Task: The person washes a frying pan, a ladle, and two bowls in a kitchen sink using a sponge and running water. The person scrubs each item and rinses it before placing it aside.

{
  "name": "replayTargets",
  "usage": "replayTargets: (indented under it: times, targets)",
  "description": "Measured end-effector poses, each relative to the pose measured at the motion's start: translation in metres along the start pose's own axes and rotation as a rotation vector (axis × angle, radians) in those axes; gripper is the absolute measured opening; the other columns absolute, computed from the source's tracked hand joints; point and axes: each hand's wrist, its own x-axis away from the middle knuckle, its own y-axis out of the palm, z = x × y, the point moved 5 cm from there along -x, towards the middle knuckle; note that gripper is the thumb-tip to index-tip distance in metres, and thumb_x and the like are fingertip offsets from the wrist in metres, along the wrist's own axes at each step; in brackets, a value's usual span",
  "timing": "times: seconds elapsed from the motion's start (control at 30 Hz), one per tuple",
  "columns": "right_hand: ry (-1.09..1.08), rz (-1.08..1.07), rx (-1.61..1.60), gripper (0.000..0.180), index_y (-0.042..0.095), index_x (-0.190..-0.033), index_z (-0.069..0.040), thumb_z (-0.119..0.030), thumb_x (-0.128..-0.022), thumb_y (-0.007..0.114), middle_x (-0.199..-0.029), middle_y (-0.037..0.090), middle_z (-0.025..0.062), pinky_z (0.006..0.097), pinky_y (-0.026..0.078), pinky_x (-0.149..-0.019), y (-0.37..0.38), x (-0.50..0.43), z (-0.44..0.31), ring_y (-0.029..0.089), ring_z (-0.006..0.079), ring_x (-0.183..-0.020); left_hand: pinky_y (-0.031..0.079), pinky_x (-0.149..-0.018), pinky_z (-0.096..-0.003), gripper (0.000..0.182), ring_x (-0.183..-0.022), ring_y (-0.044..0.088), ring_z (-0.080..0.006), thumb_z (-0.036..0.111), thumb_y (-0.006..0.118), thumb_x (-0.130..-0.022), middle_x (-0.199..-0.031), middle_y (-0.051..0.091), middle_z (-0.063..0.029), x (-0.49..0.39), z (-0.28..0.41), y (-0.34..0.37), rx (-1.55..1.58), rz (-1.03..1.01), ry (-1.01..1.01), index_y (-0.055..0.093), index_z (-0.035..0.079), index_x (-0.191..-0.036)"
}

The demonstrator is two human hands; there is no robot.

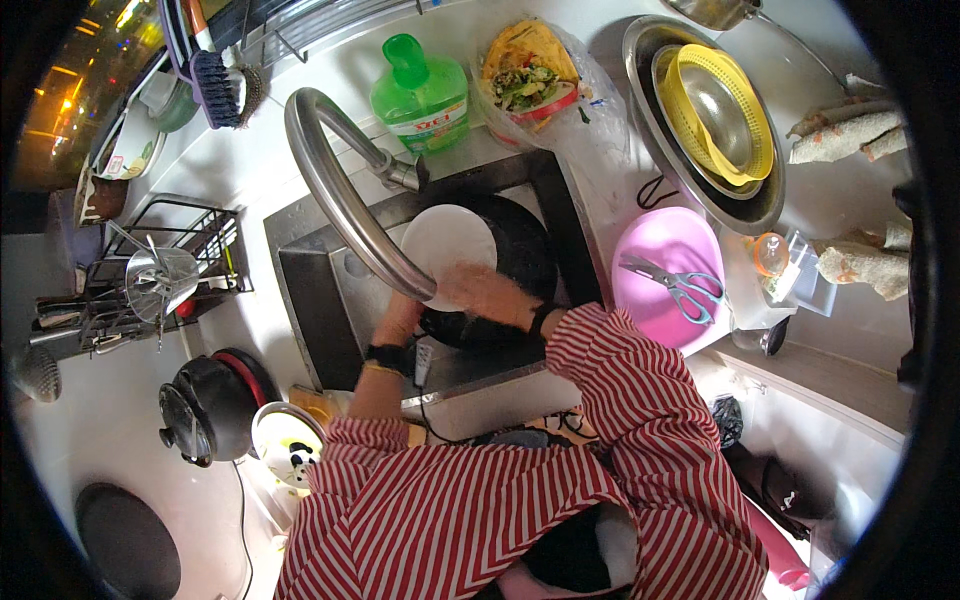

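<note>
In the head view my left hand (pixel 405 307) is at the lower left edge of a white round dish (pixel 448 236), its fingers mostly hidden behind the curved metal faucet (pixel 322 176). My right hand (pixel 480 291) lies across the lower part of the dish, blurred; its exact finger pose cannot be told. The dish is tilted over a large black pan (pixel 529 255) in the dark steel sink (pixel 289 259). Both wrists wear black bands.
A green detergent bottle (pixel 421 97) and a plastic bag of food scraps (pixel 536 82) stand behind the sink. At right are nested bowls with a yellow strainer (pixel 754 142) and a pink basin (pixel 637 300) holding scissors (pixel 686 289). A black pot (pixel 225 412) stands at left.
</note>
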Motion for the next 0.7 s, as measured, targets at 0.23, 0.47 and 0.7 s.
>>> replayTargets:
  times: [0.23,0.47,0.7]
  targets:
    - [-0.204,0.037,0.006,0.037,0.05,-0.125,-0.004,-0.017,-0.09,0.047,-0.132,0.047,0.0144,0.0393,0.034,-0.105,0.015,-0.009,-0.03,0.042,0.0284,-0.126,0.045,-0.091,-0.0373,0.045,-0.105,0.056,-0.0249,0.019,0.054,-0.088,-0.117,0.055,-0.0122,0.032,-0.035,0.011,0.459,0.332,-0.133,0.043,-0.004,-0.126]
    - [-0.173,-0.07,0.37,0.048,0.038,-0.136,-0.007,-0.02,-0.09,0.041,-0.147,0.031,0.0068,0.0455,0.023,-0.11,0.002,-0.025,0.043,0.033,0.0218,-0.134,0.046,-0.086,-0.0347,0.055,-0.097,0.056,-0.027,0.015,0.052,-0.08,-0.113,0.053,-0.0138,0.026,-0.022,-0.012,0.037,0.337,-0.234,0.039,0.001,-0.132]
    - [0.341,-0.044,-0.424,0.053,0.029,-0.138,0.001,-0.004,-0.088,0.043,-0.144,0.027,0.0228,0.0473,0.03,-0.106,0.069,-0.003,-0.03,0.032,0.0376,-0.132,0.035,-0.1,-0.038,0.064,-0.118,0.044,-0.0301,-0.006,0.038,-0.078,-0.13,0.043,-0.0159,0.001,-0.01,0.019,0.107,0.341,0.183,0.029,0.007,-0.14]
